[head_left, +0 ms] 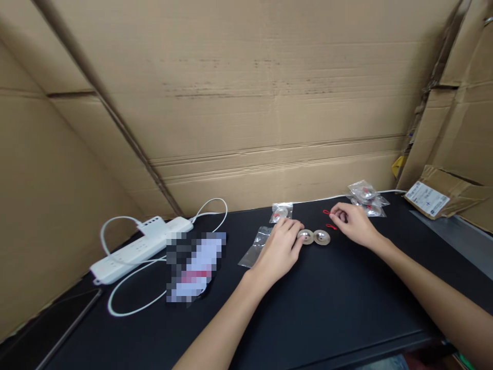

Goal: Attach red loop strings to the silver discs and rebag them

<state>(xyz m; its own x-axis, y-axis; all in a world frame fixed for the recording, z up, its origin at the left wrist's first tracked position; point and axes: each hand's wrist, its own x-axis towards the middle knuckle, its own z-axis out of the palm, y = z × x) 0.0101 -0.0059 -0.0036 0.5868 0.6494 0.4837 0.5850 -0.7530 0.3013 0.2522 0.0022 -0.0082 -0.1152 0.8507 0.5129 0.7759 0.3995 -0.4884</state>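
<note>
Two small shiny metal finger cymbals lie side by side on the dark table, a left finger cymbal (307,237) and a right finger cymbal (322,237). The thumb and index finger of my left hand (283,241) are closed at the edge of the left one. My right hand (350,221) pinches a red cord loop (326,211) just above the table. A second red cord loop (331,226) lies below it, close to the right cymbal. Partly under my left hand is a clear plastic bag (254,249).
A bagged disc (280,213) lies behind my left hand, and several more bags (367,198) sit at the back right. At left are a white power strip (138,252), looping cables and a pixelated object (198,267). A torn cardboard package (442,192) stands right; cardboard walls (269,103) enclose the table.
</note>
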